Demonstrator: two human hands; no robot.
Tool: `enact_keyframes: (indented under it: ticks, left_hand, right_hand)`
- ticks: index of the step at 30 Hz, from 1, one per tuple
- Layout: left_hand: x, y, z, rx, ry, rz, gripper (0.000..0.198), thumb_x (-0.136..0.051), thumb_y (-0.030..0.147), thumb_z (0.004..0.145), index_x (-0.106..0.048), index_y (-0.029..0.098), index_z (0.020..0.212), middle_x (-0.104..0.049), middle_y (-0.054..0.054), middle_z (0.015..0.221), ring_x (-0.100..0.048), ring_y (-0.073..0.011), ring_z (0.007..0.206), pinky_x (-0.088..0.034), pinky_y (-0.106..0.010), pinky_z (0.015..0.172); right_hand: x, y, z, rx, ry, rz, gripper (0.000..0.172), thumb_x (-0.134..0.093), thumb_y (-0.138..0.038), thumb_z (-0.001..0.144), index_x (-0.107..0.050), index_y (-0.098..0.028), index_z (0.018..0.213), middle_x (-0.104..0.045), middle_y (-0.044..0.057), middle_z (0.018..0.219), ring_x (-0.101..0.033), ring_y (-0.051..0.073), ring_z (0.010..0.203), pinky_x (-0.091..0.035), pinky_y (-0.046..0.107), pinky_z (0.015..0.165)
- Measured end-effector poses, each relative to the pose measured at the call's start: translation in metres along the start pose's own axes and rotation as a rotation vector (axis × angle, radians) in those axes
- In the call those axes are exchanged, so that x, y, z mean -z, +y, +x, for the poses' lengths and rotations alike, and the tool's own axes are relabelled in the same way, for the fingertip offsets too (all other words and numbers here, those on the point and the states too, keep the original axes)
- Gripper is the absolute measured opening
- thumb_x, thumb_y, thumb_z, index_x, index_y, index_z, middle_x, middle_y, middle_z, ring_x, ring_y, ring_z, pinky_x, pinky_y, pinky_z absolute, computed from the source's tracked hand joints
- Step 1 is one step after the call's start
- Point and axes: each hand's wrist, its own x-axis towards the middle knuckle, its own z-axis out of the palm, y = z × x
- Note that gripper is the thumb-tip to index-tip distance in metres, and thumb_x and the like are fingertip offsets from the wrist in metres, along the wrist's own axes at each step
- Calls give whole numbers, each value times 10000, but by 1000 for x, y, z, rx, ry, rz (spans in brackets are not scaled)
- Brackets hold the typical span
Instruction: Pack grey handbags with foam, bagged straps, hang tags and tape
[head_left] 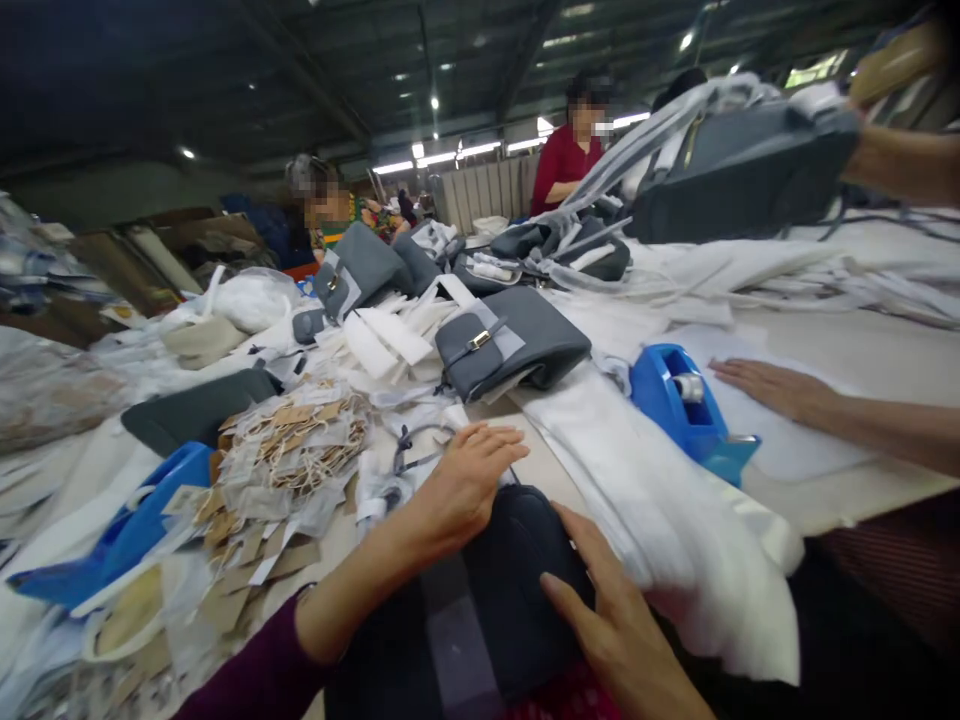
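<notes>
A dark navy bag (517, 600) lies close in front of me at the table's edge, with a strip of translucent wrapping (457, 630) across it. My left hand (472, 480) is over its far left corner, fingers stretched out together; whether the palm touches is hard to tell. At the bag's right side is my right hand (600, 610), thumb on the near face and fingers along the edge, gripping it. Just beyond my left hand lies a thin dark strap (420, 445). A grey buckled bag (517, 345) rests further back on the table.
A blue tape dispenser (679, 405) and rolled white padding (645, 480) lie to the right, near a co-worker's flat hand (780, 385). Another blue dispenser (127, 525) and a heap of tags (296, 440) are left. A large grey bag (739, 170) stands back right. People work behind.
</notes>
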Motion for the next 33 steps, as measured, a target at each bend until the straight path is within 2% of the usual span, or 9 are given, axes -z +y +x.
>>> enact_keyframes:
  ticks: [5,8,10,14,20,23,26,30,33]
  left_hand:
    - [-23,-10,26,-24,-158,-20,381,-328,162,949,-526,153,1274,-613,-76,1289,-544,-157,1204,-249,-391,1174]
    - [-29,-19,27,-67,-248,35,397,-382,343,974,-521,167,1302,-622,-84,1279,-548,-201,1206,-236,-426,1174]
    - [-31,-22,26,-106,-286,70,458,-396,419,965,-500,168,1334,-618,-95,1286,-532,-226,1230,-219,-445,1176]
    - [-32,-25,26,-120,-335,89,516,-364,466,968,-442,184,1392,-582,-93,1336,-501,-226,1271,-201,-423,1184]
    - [-35,-27,30,-97,-407,85,496,-321,421,981,-400,201,1418,-546,-78,1382,-480,-216,1296,-176,-427,1192]
    - [-38,-27,30,-84,-414,78,469,-335,332,970,-409,193,1412,-550,-81,1377,-476,-220,1299,-207,-443,1181]
    - [-40,-25,31,-87,-392,75,456,-351,271,947,-434,183,1387,-574,-88,1344,-510,-220,1260,-228,-446,1168]
    - [-41,-21,35,-57,-389,28,359,-319,245,934,-572,179,1181,-656,-80,1141,-580,-210,1100,-276,-434,1116]
    - [-43,-19,37,-24,-406,-6,330,-287,254,935,-609,185,950,-650,-60,945,-583,-202,949,-314,-430,1049]
  right_hand:
    - [26,10,5,-190,-31,378,614,-512,-457,884,-306,-279,1434,-442,99,1388,-517,236,1204,-409,430,1035]
    - [36,20,16,-247,-12,511,674,-520,-445,870,-254,-240,1455,-524,113,1238,-577,231,1111,-432,434,996]
    - [38,27,22,-271,-59,576,753,-537,-436,841,-199,-220,1479,-550,113,1175,-602,228,1062,-447,440,973]
    - [37,35,32,-313,-162,605,807,-539,-416,824,-149,-227,1504,-550,120,1228,-589,223,1090,-420,459,1010]
    - [37,31,48,-345,-262,584,810,-568,-366,816,-163,-270,1511,-507,103,1349,-534,241,1187,-373,482,1059]
    - [33,20,58,-381,-285,512,980,-706,-370,707,-161,-256,1513,-486,109,1376,-472,298,1254,-324,529,1086]
    - [21,10,63,-412,-262,424,1165,-796,-248,542,-154,-272,1513,-390,103,1454,-344,345,1344,-244,560,1124]
    - [2,7,57,-373,-227,392,1130,-722,-127,547,-159,-309,1510,-276,54,1527,-230,323,1414,-156,533,1168]
    - [-3,9,53,-341,-192,385,1071,-690,-140,596,-162,-319,1510,-338,56,1497,-304,327,1384,-217,542,1149]
